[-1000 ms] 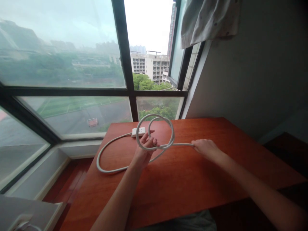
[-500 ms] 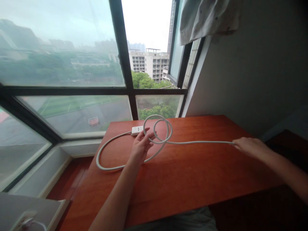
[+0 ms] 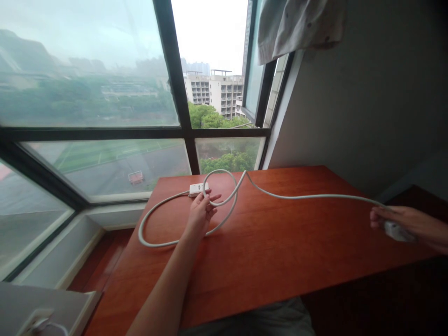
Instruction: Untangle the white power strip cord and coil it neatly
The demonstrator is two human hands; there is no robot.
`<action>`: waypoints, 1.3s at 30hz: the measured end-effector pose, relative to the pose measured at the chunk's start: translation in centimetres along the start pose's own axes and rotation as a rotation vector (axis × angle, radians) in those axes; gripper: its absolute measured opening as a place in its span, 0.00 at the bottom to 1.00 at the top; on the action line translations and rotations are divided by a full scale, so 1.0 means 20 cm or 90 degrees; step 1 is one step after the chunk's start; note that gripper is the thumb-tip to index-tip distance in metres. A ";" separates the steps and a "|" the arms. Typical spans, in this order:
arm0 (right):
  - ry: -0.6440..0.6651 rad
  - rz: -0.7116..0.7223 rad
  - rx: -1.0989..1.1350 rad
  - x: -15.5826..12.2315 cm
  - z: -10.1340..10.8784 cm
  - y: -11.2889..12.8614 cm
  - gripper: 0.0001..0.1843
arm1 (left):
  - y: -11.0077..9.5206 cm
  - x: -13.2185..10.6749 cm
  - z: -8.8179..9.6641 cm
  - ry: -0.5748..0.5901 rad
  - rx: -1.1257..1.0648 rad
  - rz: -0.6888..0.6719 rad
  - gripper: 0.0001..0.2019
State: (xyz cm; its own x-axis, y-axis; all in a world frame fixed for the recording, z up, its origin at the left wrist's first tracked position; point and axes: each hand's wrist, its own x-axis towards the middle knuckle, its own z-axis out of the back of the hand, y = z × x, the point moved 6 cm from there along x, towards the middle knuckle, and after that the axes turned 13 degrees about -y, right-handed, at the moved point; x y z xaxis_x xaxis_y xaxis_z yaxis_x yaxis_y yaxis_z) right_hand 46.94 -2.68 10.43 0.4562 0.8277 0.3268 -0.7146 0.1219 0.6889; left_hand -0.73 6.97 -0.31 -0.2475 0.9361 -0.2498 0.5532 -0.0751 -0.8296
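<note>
Curving round at the left, a long, pale-grey, round plastic-sheathed cable (image 3: 301, 197) rests on the reddish-brown wooden table (image 3: 280, 252) and runs into a white rectangular plastic socket block (image 3: 197, 189) near the far edge. The left hand (image 3: 202, 211), just in front of the block, lightly pinches the cable at a raised loop, some fingers spread. Rightward the cable peaks in a bend, then sags towards the right hand (image 3: 404, 218), closed around its end, with a blurred white plug-like piece (image 3: 397, 231) below the fingers. The cable looks light, springy and sturdy, perhaps a little slippery; the end beside the plug-like piece seems the surest hold.
</note>
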 end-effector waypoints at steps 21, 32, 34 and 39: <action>0.323 -0.223 0.715 -0.29 -0.19 0.64 0.14 | 0.02 0.02 -0.03 0.007 0.228 -0.218 0.22; 0.843 -0.042 0.298 -0.54 -0.37 0.59 0.26 | 0.05 0.08 0.01 -0.047 -0.010 -0.079 0.23; 0.905 -0.002 0.220 -0.60 -0.41 0.57 0.26 | 0.05 0.07 -0.01 -0.043 -0.012 -0.070 0.22; 0.789 0.120 -0.012 -0.53 -0.43 0.46 0.22 | 0.05 0.05 -0.07 -0.020 -0.079 0.009 0.18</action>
State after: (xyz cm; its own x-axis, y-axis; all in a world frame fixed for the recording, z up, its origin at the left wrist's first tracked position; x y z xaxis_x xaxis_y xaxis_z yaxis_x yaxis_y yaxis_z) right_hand 30.92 -5.59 7.82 -0.4520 0.7896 -0.4151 -0.7261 -0.0553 0.6854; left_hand 0.70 8.31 -0.78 -0.2626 0.9240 -0.2780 0.6504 -0.0433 -0.7583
